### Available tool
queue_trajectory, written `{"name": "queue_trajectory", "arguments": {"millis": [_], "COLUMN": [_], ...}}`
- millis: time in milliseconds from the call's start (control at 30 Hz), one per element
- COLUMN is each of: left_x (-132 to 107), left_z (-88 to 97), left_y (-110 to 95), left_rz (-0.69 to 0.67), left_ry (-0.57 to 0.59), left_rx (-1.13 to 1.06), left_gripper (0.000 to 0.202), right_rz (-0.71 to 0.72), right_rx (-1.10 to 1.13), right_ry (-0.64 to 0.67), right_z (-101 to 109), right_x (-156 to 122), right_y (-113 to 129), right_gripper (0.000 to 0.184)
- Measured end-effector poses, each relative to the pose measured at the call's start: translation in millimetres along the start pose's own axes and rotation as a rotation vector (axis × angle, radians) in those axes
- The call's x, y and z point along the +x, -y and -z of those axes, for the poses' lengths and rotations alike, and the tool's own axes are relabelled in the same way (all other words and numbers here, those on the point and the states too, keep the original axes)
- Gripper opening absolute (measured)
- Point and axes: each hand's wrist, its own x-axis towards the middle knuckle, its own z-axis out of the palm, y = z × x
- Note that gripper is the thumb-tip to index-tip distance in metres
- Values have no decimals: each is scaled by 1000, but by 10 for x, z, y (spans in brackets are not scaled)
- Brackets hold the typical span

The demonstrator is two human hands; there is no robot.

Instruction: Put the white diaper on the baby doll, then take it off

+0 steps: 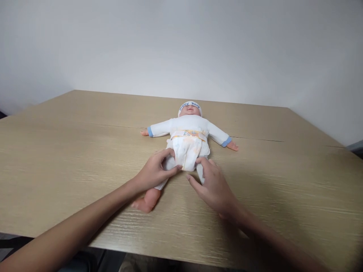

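A baby doll (188,122) in a white outfit with blue cuffs lies on its back, head away from me. Around its hips is a white diaper (185,151) with an orange printed waistband, closed across the belly. My left hand (157,168) is at the diaper's left leg edge, thumb and index finger apart around the doll's leg, the thumb touching the bottom of the diaper. At the other leg edge, my right hand (212,183) touches the diaper with its index fingertip, thumb held apart below. That hand hides much of the doll's leg on the right.
The wooden table (85,158) has a seam running across behind the doll. A pale wall (181,49) rises behind its far edge. Dark objects, partly cut off, show below the table's near edge.
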Motion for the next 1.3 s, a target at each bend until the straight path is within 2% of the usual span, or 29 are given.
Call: {"name": "queue_trajectory", "arguments": {"millis": [133,300,400,567,700,800,900,1033,1133,1300], "left_x": [6,10,-25,-93,-78,-32,6,13,-8,-37], "left_z": [-72,-125,-116,-70,-39,-15,14,27,10,-13], "left_y": [64,69,68,33,-39,-83,-96,-77,-71,-95], "left_rz": [61,168,164,113,122,136,224,291,268,173], "left_ry": [-80,-176,-180,-134,-69,-8,44,66,33,-45], "left_rx": [-275,-432,-386,-121,-14,-103,-315,-494,-446,-206], "left_gripper": [43,62,59,42,34,33,34,38,36,38], "right_rz": [-69,-148,-147,-61,-14,-20,-44,-108,-157,-152], "right_rx": [107,122,100,-65,-129,-78,33,139,164,123], "right_ry": [-65,-154,-138,-66,-32,-36,-44,-50,-49,-25], "right_z": [-21,25,75,110,84,75,94,128,134,113], "right_x": [18,41,45,18,12,32,46,37,36,56], "right_y": [-15,-58,-84,-70,-46,-33,-21,-13,-15,10], "right_gripper": [26,36,30,12,13,16,18,18,18,20]}}
